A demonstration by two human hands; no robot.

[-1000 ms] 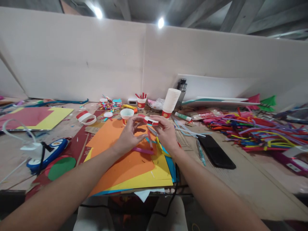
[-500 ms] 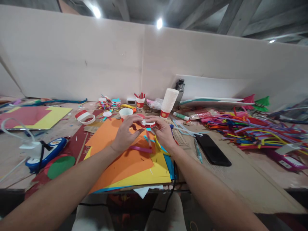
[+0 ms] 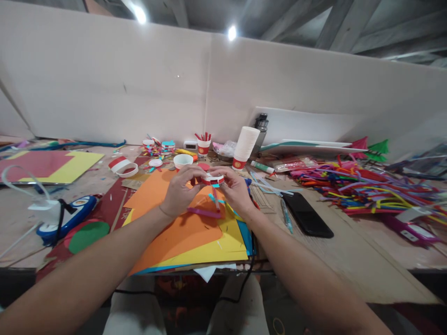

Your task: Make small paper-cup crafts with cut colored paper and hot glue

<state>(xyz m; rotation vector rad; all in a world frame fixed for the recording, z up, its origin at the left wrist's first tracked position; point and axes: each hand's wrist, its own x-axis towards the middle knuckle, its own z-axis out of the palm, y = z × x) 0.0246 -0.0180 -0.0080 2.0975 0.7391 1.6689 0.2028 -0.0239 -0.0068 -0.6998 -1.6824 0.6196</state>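
Between my two hands is a small red and white paper cup piece (image 3: 213, 178) with a bit of light blue paper at its lower edge. My left hand (image 3: 182, 188) grips its left side, thumb below and fingers on top. On the right side, my right hand (image 3: 234, 188) pinches it the same way. Beneath the hands lie orange paper sheets (image 3: 174, 232) over yellow paper (image 3: 209, 252), with a purple strip (image 3: 203, 213) and a red strip (image 3: 215, 199) on them. Just behind stands a cut paper cup (image 3: 183, 161).
A stack of paper cups (image 3: 246, 146) and a dark bottle (image 3: 260, 132) stand at the back. To the right are a black phone (image 3: 307, 215), a pen (image 3: 287, 216) and many pipe cleaners (image 3: 366, 186). A blue glue gun (image 3: 70, 218) and a cut cup ring (image 3: 124, 167) lie left.
The held cup piece has shifted slightly left and tilted a little between my fingers. Both hands keep hold of it. The camera view has moved slightly.
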